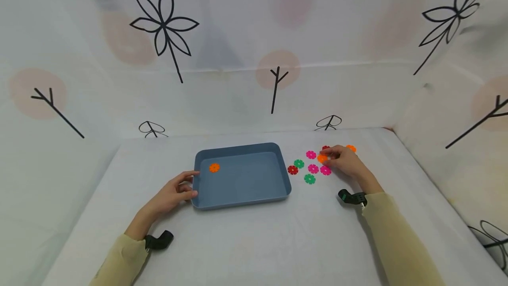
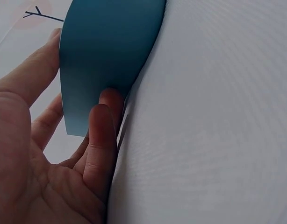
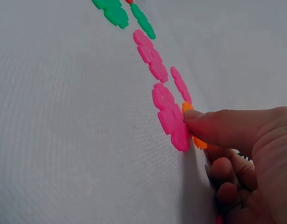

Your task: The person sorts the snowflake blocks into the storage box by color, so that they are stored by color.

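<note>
A blue-grey rectangular tray point(image 1: 242, 202) lies on the white cloth with one orange flower-shaped disc point(image 1: 214, 167) inside it. My left hand point(image 1: 172, 195) holds the tray's left edge; in the left wrist view the thumb meets the rim and curled fingers point(image 2: 102, 144) touch the outer wall. To the tray's right, my right hand point(image 1: 347, 162) pinches another orange flower disc point(image 1: 322, 158) near the cloth. In the right wrist view, the thumb covers part of this orange disc point(image 3: 199, 143), beside a pink flower disc point(image 3: 169, 116). The index fingertip is hidden there.
Around the right hand lie several loose flower discs: pink point(image 1: 311, 155), green point(image 1: 310, 179), dark red point(image 1: 293, 170), and an orange one point(image 1: 351, 148) behind the hand. A patterned white cloth point(image 1: 222, 100) rises behind and at both sides.
</note>
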Demonstrator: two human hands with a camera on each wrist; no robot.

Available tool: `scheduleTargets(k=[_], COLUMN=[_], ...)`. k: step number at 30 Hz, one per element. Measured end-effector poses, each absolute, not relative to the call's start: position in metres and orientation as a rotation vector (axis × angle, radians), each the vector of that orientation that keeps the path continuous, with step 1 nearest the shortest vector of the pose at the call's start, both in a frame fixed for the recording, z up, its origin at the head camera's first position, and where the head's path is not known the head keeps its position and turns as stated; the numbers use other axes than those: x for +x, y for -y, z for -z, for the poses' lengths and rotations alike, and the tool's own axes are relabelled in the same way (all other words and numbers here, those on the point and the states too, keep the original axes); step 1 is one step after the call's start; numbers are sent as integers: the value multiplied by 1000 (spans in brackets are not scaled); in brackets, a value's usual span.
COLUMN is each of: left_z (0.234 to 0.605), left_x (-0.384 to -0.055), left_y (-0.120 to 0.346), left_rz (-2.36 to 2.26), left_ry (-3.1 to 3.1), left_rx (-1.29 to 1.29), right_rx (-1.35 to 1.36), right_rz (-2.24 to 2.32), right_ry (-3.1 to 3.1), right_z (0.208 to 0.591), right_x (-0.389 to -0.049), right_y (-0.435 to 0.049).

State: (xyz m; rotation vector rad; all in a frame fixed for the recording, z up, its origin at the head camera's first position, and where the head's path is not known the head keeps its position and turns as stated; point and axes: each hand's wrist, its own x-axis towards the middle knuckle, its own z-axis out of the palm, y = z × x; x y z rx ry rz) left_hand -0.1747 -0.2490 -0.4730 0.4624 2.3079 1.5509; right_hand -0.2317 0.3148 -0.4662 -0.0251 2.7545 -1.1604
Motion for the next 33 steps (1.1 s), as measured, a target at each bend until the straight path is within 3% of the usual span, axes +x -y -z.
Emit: scheduleTargets(k=[33], left_z=[471], left_x=[-170], left_y=[246], left_rz=[-1564], left_ry=[-2300], left_rx=[489], right_rx=[-16], right_rz=[1198], right_ry=[-2766], right_z=[470], right_x=[-229], right_y=[-316])
